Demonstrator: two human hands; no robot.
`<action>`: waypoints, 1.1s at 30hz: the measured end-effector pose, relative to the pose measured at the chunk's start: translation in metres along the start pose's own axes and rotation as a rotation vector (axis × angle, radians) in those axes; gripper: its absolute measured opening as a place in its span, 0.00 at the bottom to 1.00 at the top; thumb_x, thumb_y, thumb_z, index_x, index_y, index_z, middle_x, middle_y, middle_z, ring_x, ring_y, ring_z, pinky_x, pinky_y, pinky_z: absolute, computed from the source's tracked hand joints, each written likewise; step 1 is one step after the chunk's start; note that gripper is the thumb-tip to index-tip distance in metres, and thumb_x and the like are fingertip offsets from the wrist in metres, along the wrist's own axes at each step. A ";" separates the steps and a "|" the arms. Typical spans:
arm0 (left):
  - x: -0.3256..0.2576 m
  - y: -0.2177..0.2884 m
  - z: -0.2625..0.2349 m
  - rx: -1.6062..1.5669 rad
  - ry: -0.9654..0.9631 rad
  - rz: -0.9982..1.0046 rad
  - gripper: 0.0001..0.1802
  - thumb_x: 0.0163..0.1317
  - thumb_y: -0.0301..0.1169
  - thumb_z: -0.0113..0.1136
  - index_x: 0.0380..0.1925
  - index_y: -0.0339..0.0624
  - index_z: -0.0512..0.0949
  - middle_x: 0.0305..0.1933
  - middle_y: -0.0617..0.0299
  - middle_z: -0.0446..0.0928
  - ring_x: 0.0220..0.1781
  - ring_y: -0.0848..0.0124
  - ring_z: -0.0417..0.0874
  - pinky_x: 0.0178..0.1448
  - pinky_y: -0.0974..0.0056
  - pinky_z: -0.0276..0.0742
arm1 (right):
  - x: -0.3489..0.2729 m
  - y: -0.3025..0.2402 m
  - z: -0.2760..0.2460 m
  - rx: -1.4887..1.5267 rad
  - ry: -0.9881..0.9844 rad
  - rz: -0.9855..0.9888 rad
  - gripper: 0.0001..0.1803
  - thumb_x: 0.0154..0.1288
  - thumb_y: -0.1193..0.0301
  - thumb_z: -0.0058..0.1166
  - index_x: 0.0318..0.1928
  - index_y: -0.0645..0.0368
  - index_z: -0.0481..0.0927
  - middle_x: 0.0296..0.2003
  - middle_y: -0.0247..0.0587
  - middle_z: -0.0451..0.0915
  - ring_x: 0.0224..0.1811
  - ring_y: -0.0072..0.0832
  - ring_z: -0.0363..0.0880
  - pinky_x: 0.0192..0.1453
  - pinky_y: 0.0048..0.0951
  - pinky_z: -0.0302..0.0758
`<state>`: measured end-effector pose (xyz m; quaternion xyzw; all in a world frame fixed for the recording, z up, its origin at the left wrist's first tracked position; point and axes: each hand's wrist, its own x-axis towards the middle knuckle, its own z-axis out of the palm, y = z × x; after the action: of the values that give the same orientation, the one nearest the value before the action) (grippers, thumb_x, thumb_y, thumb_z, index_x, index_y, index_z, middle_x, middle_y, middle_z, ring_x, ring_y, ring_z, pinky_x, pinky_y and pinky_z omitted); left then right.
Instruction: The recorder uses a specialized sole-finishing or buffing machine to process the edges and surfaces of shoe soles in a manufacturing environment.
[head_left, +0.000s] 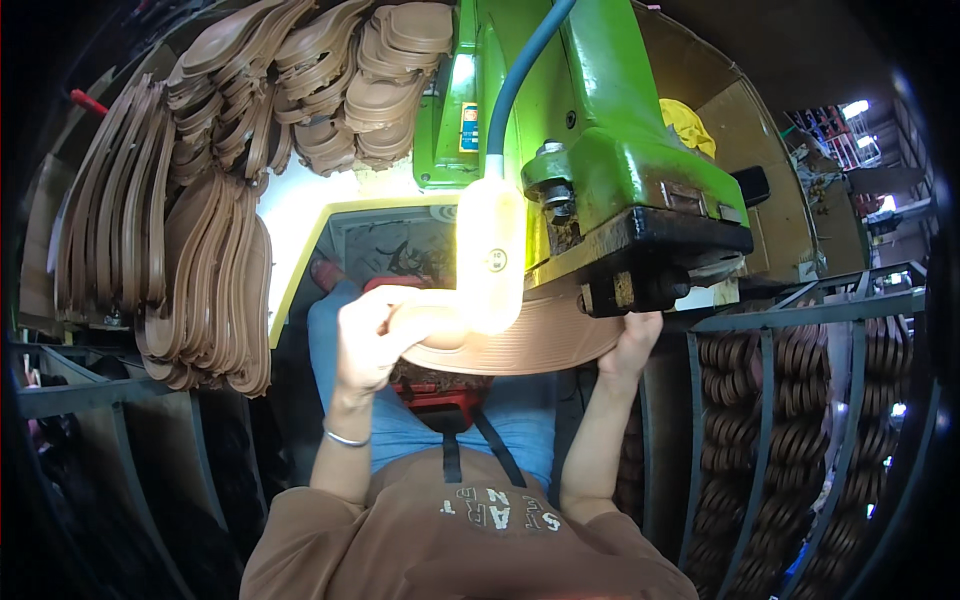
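Note:
A brown shoe sole (535,345) is held level between my hands, under the black head (640,250) of a green machine (620,110). My left hand (368,340) grips its left end, thumb and fingers closed on the edge. At the other end, my right hand (632,345) is closed on the sole's edge, close below the machine head, which hides part of the fingers. A glowing lamp (490,250) on a blue flexible neck hangs in front of the sole. Its glare washes out part of the sole near my left hand.
Brown soles (205,280) are stacked at the left, with more piles (385,80) behind. A yellow-edged opening (300,265) lies before my lap, with dark scraps inside. Metal racks (770,400) of soles stand at right. A cardboard box (770,180) holding yellow cloth (687,126) sits behind the machine.

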<state>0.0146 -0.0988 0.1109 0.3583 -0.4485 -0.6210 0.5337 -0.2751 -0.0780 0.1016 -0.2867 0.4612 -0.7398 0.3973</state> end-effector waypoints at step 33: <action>0.037 0.052 0.001 0.807 -0.446 0.558 0.15 0.47 0.43 0.67 0.25 0.42 0.82 0.25 0.58 0.80 0.24 0.62 0.78 0.27 0.65 0.72 | -0.034 0.023 0.032 0.042 -0.017 0.013 0.09 0.57 0.80 0.54 0.37 0.62 0.70 0.37 0.40 0.77 0.40 0.21 0.75 0.49 0.25 0.71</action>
<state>0.0252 -0.1370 0.1614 0.2617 -0.8321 -0.2946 0.3902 -0.2242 -0.0695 0.0919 -0.2815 0.4441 -0.7442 0.4119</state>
